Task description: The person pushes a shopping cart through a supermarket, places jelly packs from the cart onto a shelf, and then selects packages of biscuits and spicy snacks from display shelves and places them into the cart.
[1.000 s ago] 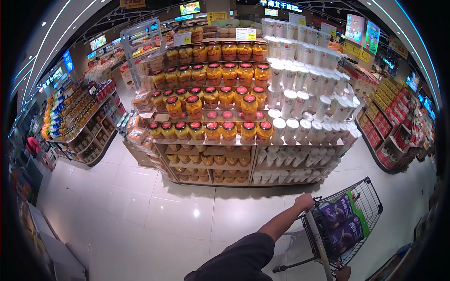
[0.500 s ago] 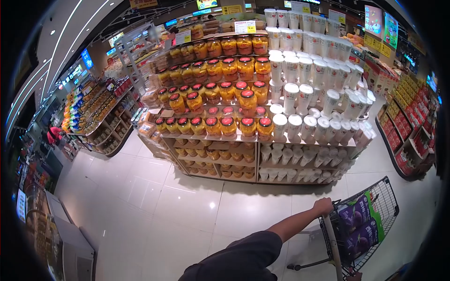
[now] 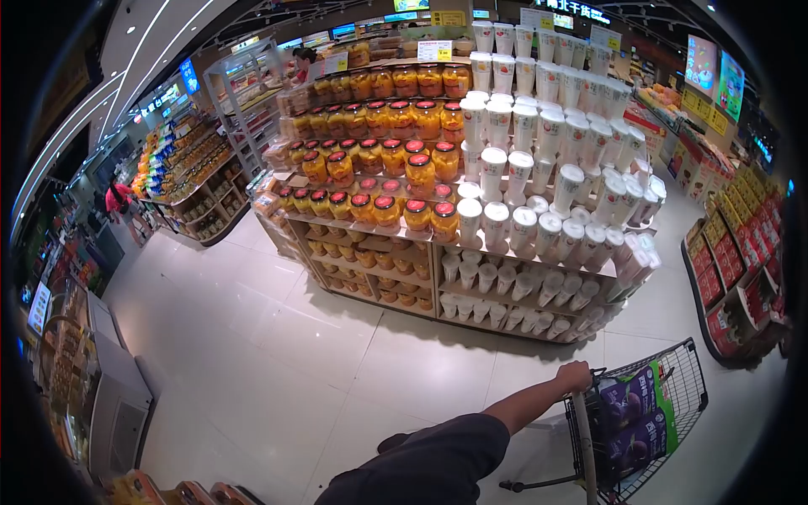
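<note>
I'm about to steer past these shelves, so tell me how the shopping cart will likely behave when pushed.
The shopping cart should probably roll readily, since a wheel shows at its base. Its wire basket looks rigid, so it likely won't flex. The purple bags in it appear unsecured, so they may shift on a sharp turn.

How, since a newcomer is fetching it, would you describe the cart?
Find the stepped display of orange jars and white cups. In front, toward its right end, the left hand grips the shopping cart. Unlike the display, it's black wire, holding purple bags.
</note>
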A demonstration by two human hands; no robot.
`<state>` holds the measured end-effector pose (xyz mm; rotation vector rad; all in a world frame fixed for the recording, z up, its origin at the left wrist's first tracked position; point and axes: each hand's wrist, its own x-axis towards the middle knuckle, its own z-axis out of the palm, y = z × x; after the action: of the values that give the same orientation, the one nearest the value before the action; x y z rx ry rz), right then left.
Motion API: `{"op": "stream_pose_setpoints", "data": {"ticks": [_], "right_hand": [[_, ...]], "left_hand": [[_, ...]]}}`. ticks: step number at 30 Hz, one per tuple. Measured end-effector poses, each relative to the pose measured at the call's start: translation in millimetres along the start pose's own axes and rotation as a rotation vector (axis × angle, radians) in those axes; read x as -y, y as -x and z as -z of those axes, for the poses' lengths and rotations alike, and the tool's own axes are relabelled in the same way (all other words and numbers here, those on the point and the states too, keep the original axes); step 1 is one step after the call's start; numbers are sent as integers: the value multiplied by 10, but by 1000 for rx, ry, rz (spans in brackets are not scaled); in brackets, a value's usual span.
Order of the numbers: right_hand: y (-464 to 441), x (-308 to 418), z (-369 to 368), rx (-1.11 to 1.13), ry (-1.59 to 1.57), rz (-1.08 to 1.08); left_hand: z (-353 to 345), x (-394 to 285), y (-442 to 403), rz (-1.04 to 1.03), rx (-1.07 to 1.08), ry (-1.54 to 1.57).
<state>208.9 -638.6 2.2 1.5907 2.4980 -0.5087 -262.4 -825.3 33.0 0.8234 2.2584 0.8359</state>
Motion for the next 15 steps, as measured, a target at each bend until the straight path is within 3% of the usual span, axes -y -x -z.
{"op": "stream_pose_setpoints", "data": {"ticks": [15], "right_hand": [[-1279, -1051, 3, 61, -142, -3]], "left_hand": [[-763, -1146, -1251, -73, -109, -10]]}}
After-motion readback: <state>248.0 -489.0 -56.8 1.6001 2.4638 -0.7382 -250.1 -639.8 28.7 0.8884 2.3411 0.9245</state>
